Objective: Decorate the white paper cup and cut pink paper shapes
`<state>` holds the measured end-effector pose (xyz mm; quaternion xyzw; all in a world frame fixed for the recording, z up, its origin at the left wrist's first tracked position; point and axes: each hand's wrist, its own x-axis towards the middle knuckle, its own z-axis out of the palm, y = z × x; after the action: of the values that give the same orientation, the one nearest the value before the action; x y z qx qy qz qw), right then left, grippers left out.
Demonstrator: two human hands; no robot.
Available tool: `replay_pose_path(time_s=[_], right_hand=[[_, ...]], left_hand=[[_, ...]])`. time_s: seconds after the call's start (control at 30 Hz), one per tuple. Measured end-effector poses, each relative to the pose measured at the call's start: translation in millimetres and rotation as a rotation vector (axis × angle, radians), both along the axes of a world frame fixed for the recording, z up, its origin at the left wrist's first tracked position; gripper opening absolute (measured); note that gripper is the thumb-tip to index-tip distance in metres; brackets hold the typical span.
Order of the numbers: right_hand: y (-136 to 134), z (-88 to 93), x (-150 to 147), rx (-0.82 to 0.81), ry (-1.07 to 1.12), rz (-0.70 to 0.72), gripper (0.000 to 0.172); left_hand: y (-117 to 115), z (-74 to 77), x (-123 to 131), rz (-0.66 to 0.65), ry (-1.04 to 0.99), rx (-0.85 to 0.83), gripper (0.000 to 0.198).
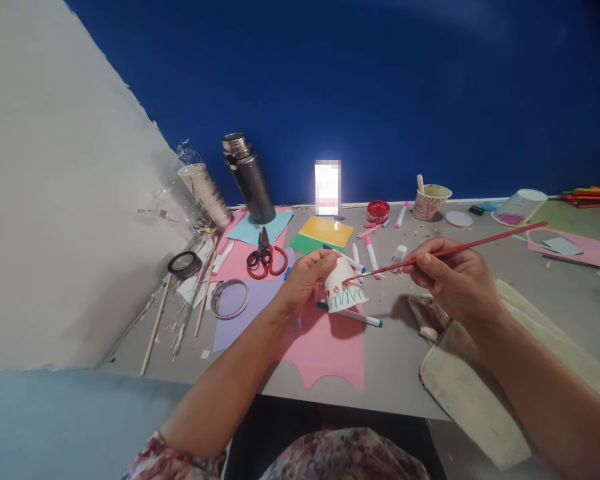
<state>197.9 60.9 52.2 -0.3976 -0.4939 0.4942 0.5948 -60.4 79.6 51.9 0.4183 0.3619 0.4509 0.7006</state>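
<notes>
My left hand [307, 279] is closed round a small white paper cup [344, 288], held upside down above the grey table [400, 347]; green zigzag lines and small red marks are drawn on its side. My right hand [453, 275] pinches a long red paintbrush [460, 249], whose tip touches the cup's upper side. A teal marker [353, 315] lies on the table just under the cup, partly on a pink paper sheet [325, 350].
Red-handled scissors [265, 259], tape rolls [230, 298], a dark metal flask [250, 179], stacked paper cups [206, 190], a red paint pot [378, 211], several markers and coloured papers lie behind. A cloth [475, 373] sits under my right forearm. Wooden sticks [155, 327] lie at left.
</notes>
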Motion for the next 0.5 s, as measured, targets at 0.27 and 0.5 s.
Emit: replay_pose_path(time_s=[0.27,0.5], right_hand=[[-0.1,3.8,0.6,0.009,0.029,-0.007,0.032],[-0.5,0.9,1.2,-0.001,0.012,0.004,0.03]], left_hand=[[0.9,0.6,-0.5,-0.008,-0.026,-0.003,0.054],[-0.3,4.5,0.8,0.003,-0.025,-0.002,0.054]])
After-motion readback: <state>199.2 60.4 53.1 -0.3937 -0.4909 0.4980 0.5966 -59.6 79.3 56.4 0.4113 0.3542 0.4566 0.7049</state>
